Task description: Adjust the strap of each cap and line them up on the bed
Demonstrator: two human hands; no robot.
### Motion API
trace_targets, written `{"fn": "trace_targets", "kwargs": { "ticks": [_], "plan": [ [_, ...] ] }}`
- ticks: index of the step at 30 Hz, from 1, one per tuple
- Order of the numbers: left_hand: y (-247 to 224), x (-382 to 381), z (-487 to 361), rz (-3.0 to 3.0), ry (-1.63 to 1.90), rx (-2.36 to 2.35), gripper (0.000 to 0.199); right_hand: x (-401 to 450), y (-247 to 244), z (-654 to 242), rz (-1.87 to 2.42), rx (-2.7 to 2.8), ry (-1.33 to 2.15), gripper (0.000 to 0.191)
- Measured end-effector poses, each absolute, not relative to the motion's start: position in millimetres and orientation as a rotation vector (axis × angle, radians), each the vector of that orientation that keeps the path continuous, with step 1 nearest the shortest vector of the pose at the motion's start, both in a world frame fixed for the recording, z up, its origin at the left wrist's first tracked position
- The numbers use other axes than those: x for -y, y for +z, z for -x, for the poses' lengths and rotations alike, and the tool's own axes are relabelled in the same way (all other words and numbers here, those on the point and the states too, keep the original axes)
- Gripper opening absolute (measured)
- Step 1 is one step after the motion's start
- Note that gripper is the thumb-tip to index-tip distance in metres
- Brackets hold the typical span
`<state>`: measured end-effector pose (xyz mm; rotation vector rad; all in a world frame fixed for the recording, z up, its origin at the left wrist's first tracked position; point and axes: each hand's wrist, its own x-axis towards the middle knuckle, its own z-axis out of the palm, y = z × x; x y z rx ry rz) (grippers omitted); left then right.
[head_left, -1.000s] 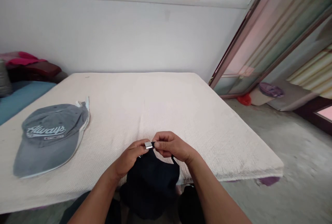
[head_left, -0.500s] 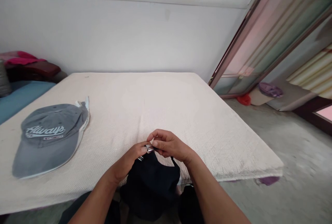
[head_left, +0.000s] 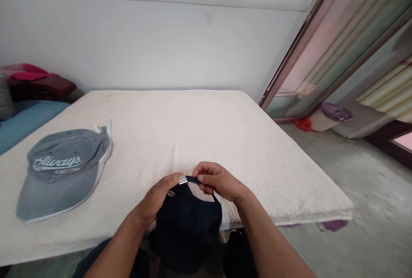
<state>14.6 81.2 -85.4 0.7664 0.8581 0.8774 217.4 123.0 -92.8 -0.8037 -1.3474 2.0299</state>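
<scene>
A dark navy cap (head_left: pixel 188 230) hangs at the near edge of the covered surface, its back opening turned up toward me. Across that opening runs a narrow strap (head_left: pixel 193 179) with a silver metal buckle (head_left: pixel 183 179). My left hand (head_left: pixel 160 196) is closed on the cap beside the buckle, thumb against the metal. With thumb and fingers pinched, my right hand (head_left: pixel 219 180) grips the strap just right of the buckle. Another small metal piece (head_left: pixel 171 193) shows by my left fingers. Some fingertips are hidden behind the cap.
A grey cap (head_left: pixel 64 170) with white lettering lies at the left on the cream-covered surface (head_left: pixel 209 132). A white wall stands behind it. To the right are a sliding door (head_left: pixel 309 46), a bin with a purple liner (head_left: pixel 334 112) and a red bag (head_left: pixel 303 123) on the floor.
My right hand has moved slightly right, away from the buckle, and a length of strap now shows between them. The left hand stays by the buckle. The grey cap has not moved.
</scene>
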Motion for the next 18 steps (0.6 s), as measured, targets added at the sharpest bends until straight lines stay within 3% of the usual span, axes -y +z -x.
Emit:
{"fn": "trace_targets", "kwargs": {
  "ticks": [13, 18],
  "plan": [
    [-94.0, -82.2, -8.4, -0.82, 0.799, -0.983, 0.02, -123.9, -91.5, -216.8, 0.781, 1.319, 1.989, 0.013],
    [-95.2, -80.5, -9.2, -0.861, 0.729, -1.131, 0.032, -121.7, -91.9, -212.6, 0.659, 1.305, 2.052, 0.017]
  ]
}}
